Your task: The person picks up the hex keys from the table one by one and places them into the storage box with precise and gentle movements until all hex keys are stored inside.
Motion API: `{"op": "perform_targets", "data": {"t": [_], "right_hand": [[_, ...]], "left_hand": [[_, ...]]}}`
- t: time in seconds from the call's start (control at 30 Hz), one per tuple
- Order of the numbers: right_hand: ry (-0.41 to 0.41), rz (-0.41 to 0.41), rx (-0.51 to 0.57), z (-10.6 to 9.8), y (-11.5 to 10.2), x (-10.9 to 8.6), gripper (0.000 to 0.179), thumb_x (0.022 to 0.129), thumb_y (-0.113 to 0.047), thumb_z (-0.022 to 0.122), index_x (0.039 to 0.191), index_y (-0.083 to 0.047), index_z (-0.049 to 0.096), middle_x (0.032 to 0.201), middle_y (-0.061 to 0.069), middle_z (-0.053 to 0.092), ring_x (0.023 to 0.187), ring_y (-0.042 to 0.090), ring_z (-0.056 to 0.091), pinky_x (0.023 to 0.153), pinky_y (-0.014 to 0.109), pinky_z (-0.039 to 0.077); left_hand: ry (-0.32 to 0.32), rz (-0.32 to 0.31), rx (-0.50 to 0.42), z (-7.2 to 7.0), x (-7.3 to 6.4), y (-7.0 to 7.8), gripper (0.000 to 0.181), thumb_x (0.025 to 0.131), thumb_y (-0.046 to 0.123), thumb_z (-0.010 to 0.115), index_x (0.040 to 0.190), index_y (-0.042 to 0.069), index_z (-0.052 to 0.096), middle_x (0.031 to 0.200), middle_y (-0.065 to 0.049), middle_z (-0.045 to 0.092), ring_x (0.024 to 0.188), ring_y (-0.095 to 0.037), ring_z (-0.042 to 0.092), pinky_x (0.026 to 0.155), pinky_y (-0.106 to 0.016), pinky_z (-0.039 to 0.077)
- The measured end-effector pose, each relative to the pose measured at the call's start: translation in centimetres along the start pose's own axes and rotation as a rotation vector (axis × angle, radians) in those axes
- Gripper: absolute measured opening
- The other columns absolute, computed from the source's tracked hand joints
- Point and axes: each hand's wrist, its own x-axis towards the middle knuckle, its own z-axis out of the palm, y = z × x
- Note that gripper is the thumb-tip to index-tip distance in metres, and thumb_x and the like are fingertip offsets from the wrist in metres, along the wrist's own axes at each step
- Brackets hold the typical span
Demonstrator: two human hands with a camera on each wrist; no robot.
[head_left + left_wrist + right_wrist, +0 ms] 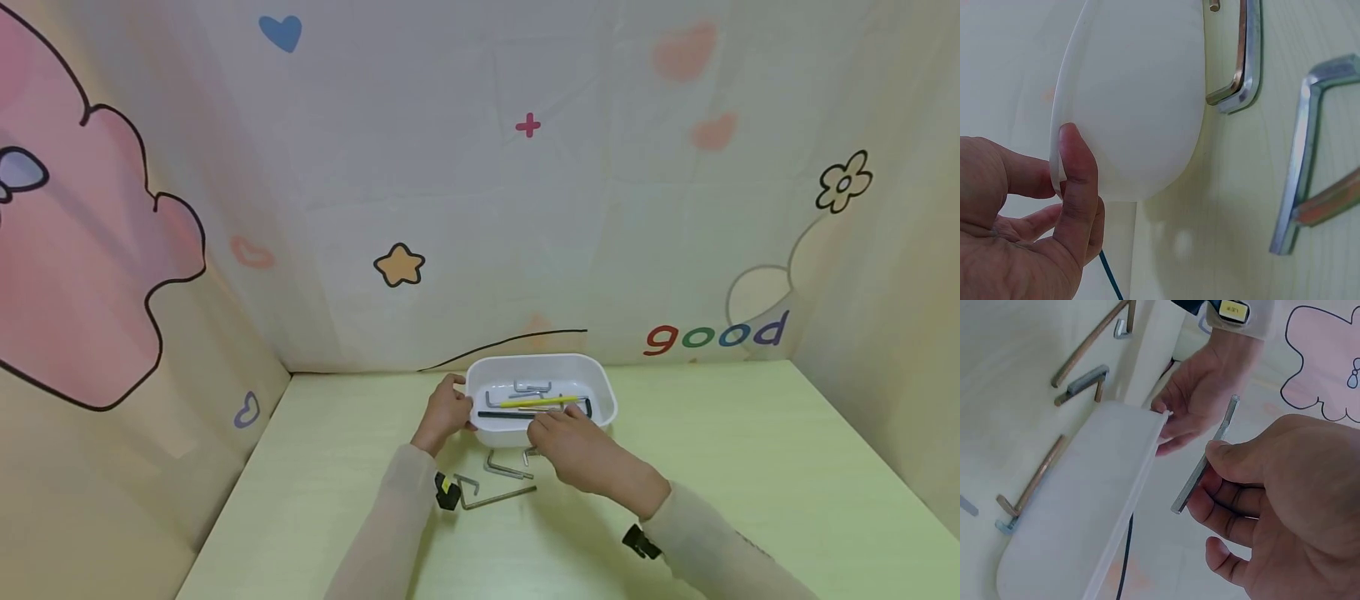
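A white plastic tub stands on the table and holds several hex keys, among them a yellow-sleeved one and a long black one. My left hand grips the tub's left end, thumb and fingers on either side of the rim. Over the tub's front right side is my right hand. Between its thumb and fingers it pinches a short silver hex key, which shows beside the tub's rim in the right wrist view.
In front of the tub lie several loose hex keys, including a long bronze-coloured one, a small silver one and a bent pair. A printed cloth hangs behind the table.
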Motion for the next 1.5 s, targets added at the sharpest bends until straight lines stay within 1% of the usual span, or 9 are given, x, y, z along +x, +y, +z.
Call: {"op": "perform_targets", "data": {"t": [0.13,0.3,0.47,0.67,0.9,1.0,1.27,1.4,1.5], "right_hand": [[0.003,0.017,0.002,-0.3,0.8,0.4,0.012,0.088,-0.011,0.069,0.089,-0.013,0.057,0.088,-0.001,0.059,0.082,0.016,0.053,0.068,0.027,0.036],[-0.011,0.045,0.008,-0.4,1.7,1.0,0.009,0.091,-0.015,0.068,0.092,-0.014,0.059,0.089,-0.001,0.061,0.085,0.017,0.056,0.07,0.029,0.04],[-0.042,0.089,0.055,-0.6,2.3,1.7,0.011,0.089,-0.013,0.069,0.094,-0.013,0.06,0.093,0.0,0.063,0.09,0.019,0.059,0.075,0.034,0.045],[-0.075,0.115,0.064,-0.7,3.4,2.8,0.008,0.091,-0.011,0.067,0.095,-0.011,0.06,0.093,0.0,0.063,0.091,0.02,0.06,0.075,0.036,0.046],[-0.13,0.149,0.087,0.1,4.8,3.9,0.01,0.09,-0.005,0.065,0.098,-0.009,0.061,0.094,0.002,0.063,0.089,0.021,0.06,0.071,0.035,0.046],[-0.138,0.16,0.093,0.5,5.4,4.3,0.006,0.093,-0.009,0.062,0.099,-0.009,0.062,0.094,0.002,0.064,0.089,0.021,0.061,0.071,0.035,0.047],[-0.195,0.197,0.135,1.6,7.0,5.4,0.007,0.095,-0.009,0.059,0.101,-0.009,0.063,0.097,0.003,0.066,0.092,0.022,0.062,0.078,0.043,0.053],[-0.226,0.204,0.154,2.1,7.6,5.9,0.006,0.097,-0.007,0.056,0.097,-0.009,0.061,0.095,0.003,0.065,0.091,0.022,0.062,0.081,0.046,0.053],[-0.249,0.217,0.176,2.4,8.0,6.3,0.008,0.097,-0.006,0.053,0.094,-0.01,0.06,0.094,0.004,0.064,0.092,0.024,0.062,0.087,0.051,0.052]], "left_hand": [[-0.002,-0.005,-0.001,0.0,-0.1,0.1,0.042,0.097,0.004,0.05,0.138,0.001,0.042,0.102,-0.018,0.058,0.068,-0.019,0.061,0.069,-0.042,0.065],[-0.003,-0.002,-0.004,0.0,-0.1,0.0,0.042,0.097,0.004,0.05,0.138,0.001,0.042,0.103,-0.018,0.058,0.071,-0.021,0.063,0.067,-0.039,0.065],[-0.008,-0.008,-0.015,-0.1,-0.1,0.1,0.044,0.096,0.003,0.05,0.139,0.001,0.041,0.104,-0.02,0.058,0.071,-0.022,0.063,0.068,-0.04,0.065],[0.003,-0.01,-0.004,-0.1,0.0,0.3,0.044,0.096,0.004,0.05,0.139,0.002,0.041,0.102,-0.018,0.057,0.066,-0.019,0.061,0.065,-0.037,0.065],[-0.004,-0.007,-0.008,-0.1,-0.2,0.3,0.044,0.096,0.003,0.049,0.138,0.001,0.041,0.102,-0.018,0.057,0.068,-0.02,0.062,0.068,-0.04,0.065],[-0.004,-0.006,-0.013,-0.1,-0.3,0.3,0.043,0.096,0.002,0.049,0.138,0.0,0.042,0.101,-0.018,0.057,0.066,-0.019,0.061,0.071,-0.042,0.065],[-0.002,-0.005,-0.013,0.0,-0.3,0.2,0.043,0.096,0.003,0.05,0.138,0.0,0.041,0.099,-0.017,0.057,0.064,-0.017,0.059,0.07,-0.043,0.065],[-0.003,-0.013,-0.003,0.1,-0.2,0.1,0.043,0.096,0.004,0.05,0.138,0.002,0.041,0.1,-0.017,0.058,0.066,-0.018,0.06,0.069,-0.041,0.065],[0.002,-0.019,-0.001,0.1,-0.1,0.1,0.043,0.096,0.004,0.049,0.138,0.003,0.042,0.101,-0.017,0.057,0.067,-0.019,0.06,0.07,-0.041,0.065]]}}
